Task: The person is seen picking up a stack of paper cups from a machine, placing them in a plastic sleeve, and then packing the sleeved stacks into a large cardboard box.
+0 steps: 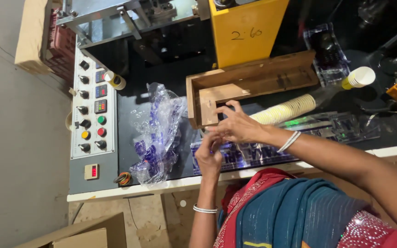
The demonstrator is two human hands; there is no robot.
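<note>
My left hand (209, 155) and my right hand (237, 125) are close together over the front of the dark surface (129, 110). They meet at the open end of a long clear plastic sleeve (272, 149) with blue print on it. The sleeve lies flat along the front edge. My left grip is pinched shut on the sleeve's mouth, I think. My right fingers are spread and bent at the same spot, but I cannot tell if they hold anything.

A long stack of paper cups (288, 109) lies on its side just behind my right hand, next to a wooden tray (253, 80). One more paper cup (359, 77) sits far off to the right. A crumpled heap of plastic bags (157, 133) lies to the left, near the panel of knobs and buttons (93, 110).

I think I am opening the sleeve's mouth now. Next, the mouth must be held wide and steady, so that the cup stack can slide in straight without snagging.
</note>
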